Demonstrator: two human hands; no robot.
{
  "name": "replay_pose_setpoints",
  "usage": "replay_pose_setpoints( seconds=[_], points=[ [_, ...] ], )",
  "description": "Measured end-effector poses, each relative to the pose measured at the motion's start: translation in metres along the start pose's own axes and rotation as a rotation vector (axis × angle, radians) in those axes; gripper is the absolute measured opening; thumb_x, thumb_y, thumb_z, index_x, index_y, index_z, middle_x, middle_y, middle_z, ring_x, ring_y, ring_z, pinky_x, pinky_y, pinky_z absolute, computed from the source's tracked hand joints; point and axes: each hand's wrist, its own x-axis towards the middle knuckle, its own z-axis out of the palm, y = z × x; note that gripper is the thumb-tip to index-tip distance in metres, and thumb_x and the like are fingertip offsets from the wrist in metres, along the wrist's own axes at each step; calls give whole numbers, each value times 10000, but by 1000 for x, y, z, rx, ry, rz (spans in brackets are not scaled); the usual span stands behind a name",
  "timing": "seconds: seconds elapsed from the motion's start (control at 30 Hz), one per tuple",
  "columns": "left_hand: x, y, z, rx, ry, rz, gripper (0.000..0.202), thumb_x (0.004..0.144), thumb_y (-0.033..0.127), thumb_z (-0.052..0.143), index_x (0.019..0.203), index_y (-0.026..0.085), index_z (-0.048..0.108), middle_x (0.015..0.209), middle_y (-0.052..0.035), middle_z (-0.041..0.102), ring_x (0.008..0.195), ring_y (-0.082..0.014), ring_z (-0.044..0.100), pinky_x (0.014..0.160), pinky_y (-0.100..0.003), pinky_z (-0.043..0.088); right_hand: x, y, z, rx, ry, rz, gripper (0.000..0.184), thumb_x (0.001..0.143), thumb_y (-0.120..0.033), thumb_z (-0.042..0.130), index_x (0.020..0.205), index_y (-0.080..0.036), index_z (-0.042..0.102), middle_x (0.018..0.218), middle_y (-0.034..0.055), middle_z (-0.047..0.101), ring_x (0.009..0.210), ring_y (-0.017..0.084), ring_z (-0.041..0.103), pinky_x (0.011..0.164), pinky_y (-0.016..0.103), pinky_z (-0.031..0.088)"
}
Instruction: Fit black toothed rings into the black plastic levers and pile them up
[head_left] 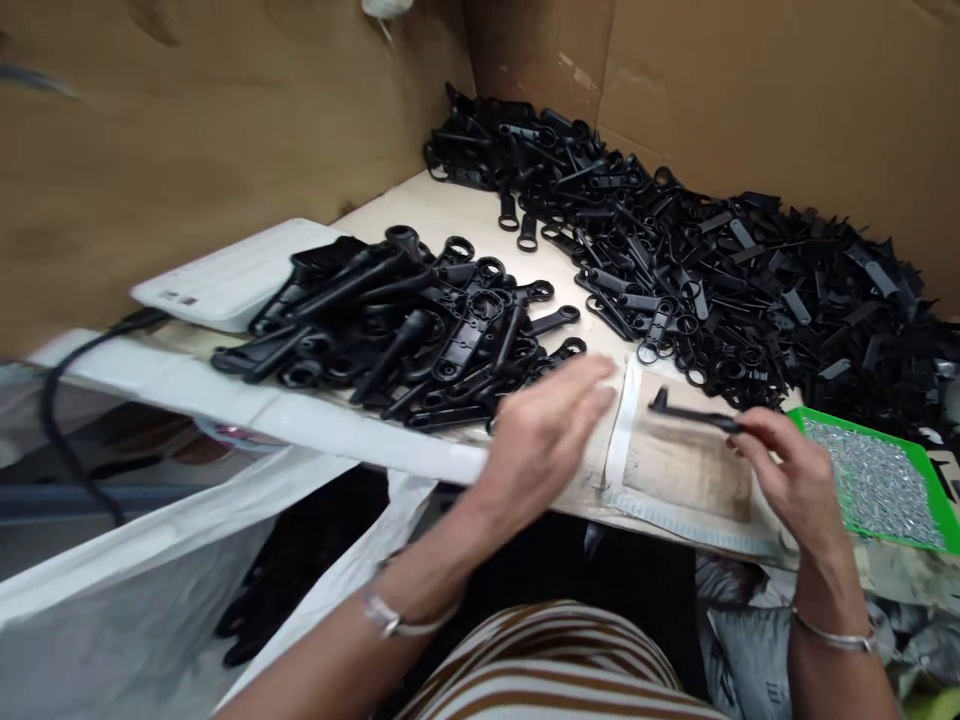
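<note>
My right hand pinches one end of a slim black plastic part. The part is held roughly level over the brown work pad, and a short upright stub shows at its far end. To the left, my left hand is slightly blurred, its fingers stretched out towards the pad with nothing visible in them. Beside that hand lies a heap of black plastic parts with ring ends. Just past my right hand sits a green tray full of small silvery screws or pins.
A larger pile of black plastic pieces spreads along the back and right of the table. On the left lies a flat white device with a black cable. Cardboard walls enclose the table. A white bag hangs below its front edge.
</note>
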Motion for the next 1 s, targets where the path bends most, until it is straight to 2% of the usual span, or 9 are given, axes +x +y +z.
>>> replay_pose_setpoints(
  seconds=[0.1, 0.17, 0.27, 0.37, 0.53, 0.7, 0.8, 0.9, 1.0],
  points=[
    [-14, -12, 36, -459, -447, -435, 454, 849, 544, 599, 971, 123, 719, 921, -111, 747, 819, -227, 701, 749, -347, 561, -15, -7, 7, -29, -73, -221, 178, 900, -247, 589, 1056, -280, 668, 953, 21, 746, 807, 195, 723, 728, 323, 594],
    [-18, -22, 47, -756, -617, -661, 526, 754, 564, 702, 1013, 107, 684, 857, -107, 723, 670, -195, 689, 632, -313, 550, -15, -5, 8, -19, -83, -304, 225, 901, -220, 587, 1099, -300, 658, 963, 16, 747, 796, 191, 721, 715, 312, 591],
    [-21, -30, 49, -937, -573, -745, 560, 620, 434, 850, 1042, 115, 666, 762, -67, 700, 636, -171, 677, 643, -295, 541, -3, 6, 10, -79, -77, -295, 290, 925, -262, 553, 1204, -300, 620, 1050, 38, 730, 850, 202, 708, 767, 341, 575],
    [-23, -29, 46, -988, -427, -761, 508, 626, 293, 855, 1066, 116, 673, 721, -41, 677, 635, -138, 649, 668, -278, 516, 19, 21, 16, -373, -26, -210, 360, 960, -376, 457, 1275, -263, 591, 1128, 89, 689, 952, 262, 666, 755, 402, 547],
    [-27, -26, 43, -1107, -263, -775, 461, 637, 147, 812, 1079, 150, 680, 1075, -92, 657, 773, -144, 641, 676, -278, 477, 44, 40, 39, -706, -103, -100, 319, 939, -410, 444, 1062, -229, 676, 1062, 107, 655, 901, 293, 624, 544, 354, 471],
    [-29, -28, 39, -1194, -253, -775, 325, 782, 303, 744, 1059, 145, 681, 966, -80, 660, 781, -169, 655, 680, -285, 472, 37, 39, 40, -456, -12, -45, 266, 912, -361, 463, 921, -208, 680, 995, 96, 673, 858, 249, 639, 689, 376, 518],
    [-28, -29, 40, -1177, -254, -827, 295, 753, 171, 743, 1040, 127, 689, 946, -79, 677, 808, -167, 677, 692, -254, 466, 23, 27, 34, -80, -20, 119, 243, 860, -420, 575, 918, -212, 688, 976, 72, 705, 821, 212, 668, 758, 361, 547],
    [-28, -27, 44, -1157, -286, -872, 316, 723, 47, 710, 1031, 117, 699, 999, -83, 683, 937, -171, 669, 735, -233, 479, 11, 17, 31, 256, -171, 311, 332, 814, -476, 640, 965, -187, 702, 952, 87, 732, 732, 204, 689, 701, 357, 572],
    [-28, -25, 47, -1131, -324, -895, 305, 732, 30, 691, 1025, 115, 707, 1032, -94, 688, 1029, -187, 648, 773, -233, 498, 3, 13, 28, 160, -221, 241, 285, 863, -432, 585, 934, -196, 730, 1007, 91, 738, 863, 234, 694, 812, 400, 558]
  ],
)
